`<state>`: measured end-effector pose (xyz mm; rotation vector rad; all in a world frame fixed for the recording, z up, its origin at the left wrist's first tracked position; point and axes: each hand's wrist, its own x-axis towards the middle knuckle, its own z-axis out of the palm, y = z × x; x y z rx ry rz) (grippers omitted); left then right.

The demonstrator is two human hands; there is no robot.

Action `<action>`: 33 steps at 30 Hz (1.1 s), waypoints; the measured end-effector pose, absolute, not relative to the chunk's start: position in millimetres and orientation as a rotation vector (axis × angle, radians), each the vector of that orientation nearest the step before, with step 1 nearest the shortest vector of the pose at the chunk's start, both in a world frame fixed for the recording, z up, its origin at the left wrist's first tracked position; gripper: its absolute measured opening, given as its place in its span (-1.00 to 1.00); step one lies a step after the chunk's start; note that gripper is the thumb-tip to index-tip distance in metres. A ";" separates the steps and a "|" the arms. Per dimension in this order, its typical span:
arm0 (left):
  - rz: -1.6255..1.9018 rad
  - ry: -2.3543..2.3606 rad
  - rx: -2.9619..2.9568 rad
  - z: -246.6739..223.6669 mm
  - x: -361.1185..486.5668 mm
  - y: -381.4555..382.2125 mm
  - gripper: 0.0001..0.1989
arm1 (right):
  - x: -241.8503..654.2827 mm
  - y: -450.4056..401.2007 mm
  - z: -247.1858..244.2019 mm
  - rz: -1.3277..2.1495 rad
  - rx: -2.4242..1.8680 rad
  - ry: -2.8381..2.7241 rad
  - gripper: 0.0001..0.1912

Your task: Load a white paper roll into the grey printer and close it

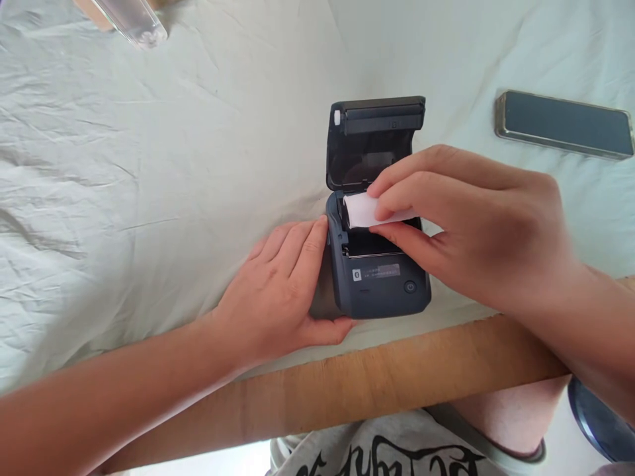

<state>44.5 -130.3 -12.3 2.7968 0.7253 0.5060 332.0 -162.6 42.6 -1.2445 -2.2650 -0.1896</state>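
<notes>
A dark blue portable label printer [384, 301] lies on the cloth with its lid [372, 149] raised. In my right hand [476, 218], a small white paper roll [360, 210] is pinched between thumb and fingers, partly inside the printer's paper bay. The fingers cover the roll's right end. My left hand [278, 284] holds the printer at its lower left corner, fingertips against the left side and thumb along the front edge. A power button [409, 287] and a Bluetooth label [356, 275] show on the printer's front panel.
A smartphone [565, 124] in a clear case lies at the right. At the upper left is a transparent plastic object [136, 23] beside something tan. Pale wrinkled cloth [223, 119] covers the table, whose wooden edge [347, 377] runs along the near side.
</notes>
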 end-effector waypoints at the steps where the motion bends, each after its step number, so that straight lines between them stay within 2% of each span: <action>1: 0.507 0.725 2.794 -12.5 44.3 -130.2 0.01 | 331.9 -162.1 42.7 -0.193 -1.243 -2.274 -0.77; 13: 0.541 0.725 2.847 -9.7 47.1 -131.5 -0.08 | 344.5 -155.6 42.5 -0.082 -1.251 -2.360 -0.79; 19: 0.570 0.720 2.804 -11.1 47.3 -130.7 -0.04 | 334.1 -166.2 51.9 -0.021 -1.289 -2.319 -0.74; 30: 0.557 0.700 2.769 -11.9 44.8 -130.2 0.05 | 338.4 -190.9 43.4 0.236 -1.051 -2.361 -0.77; 33: 0.622 0.660 2.734 -14.3 44.2 -131.1 -0.01 | 339.2 -192.7 37.9 0.231 -1.024 -2.359 -0.78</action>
